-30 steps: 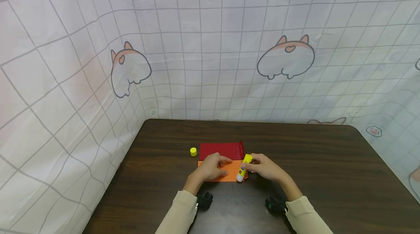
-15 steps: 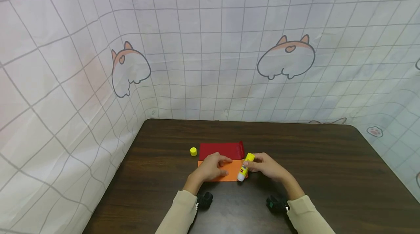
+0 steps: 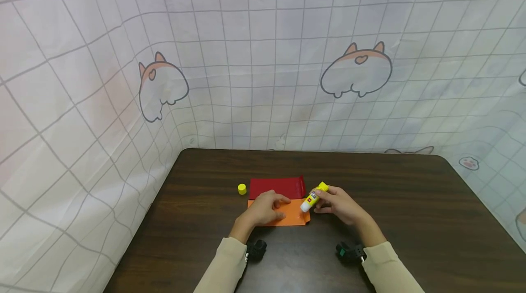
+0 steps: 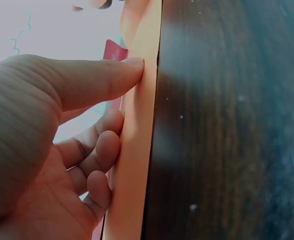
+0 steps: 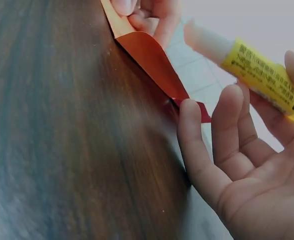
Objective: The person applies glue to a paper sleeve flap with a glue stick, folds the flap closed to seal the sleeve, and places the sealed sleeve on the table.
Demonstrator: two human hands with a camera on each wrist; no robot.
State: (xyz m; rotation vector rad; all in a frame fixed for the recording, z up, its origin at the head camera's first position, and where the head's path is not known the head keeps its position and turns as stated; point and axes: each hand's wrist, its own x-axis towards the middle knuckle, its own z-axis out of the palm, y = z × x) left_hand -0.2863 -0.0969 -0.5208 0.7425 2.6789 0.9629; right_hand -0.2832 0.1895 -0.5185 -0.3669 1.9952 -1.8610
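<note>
A white gridded curtain (image 3: 263, 78) hangs behind the brown table (image 3: 394, 201). In the head view, the red sheet (image 3: 273, 187) lies nearer the table's far edge, with the orange sheet (image 3: 293, 217) adjoining it on your side. The yellow cap (image 3: 242, 189) stands just beside the red sheet, towards the table's left edge. Your left hand (image 3: 263, 210) rests on the orange sheet, fingers loosely bent and grasping nothing. Your right hand (image 3: 343, 205) pinches the glue (image 3: 313, 198), its white end slanting down over the orange sheet's right end. In the left wrist view, your thumb (image 4: 122, 75) touches the orange sheet near its long edge. In the right wrist view, the glue's pale tip is apart from the orange sheet, whose end curls up off the table.
</note>
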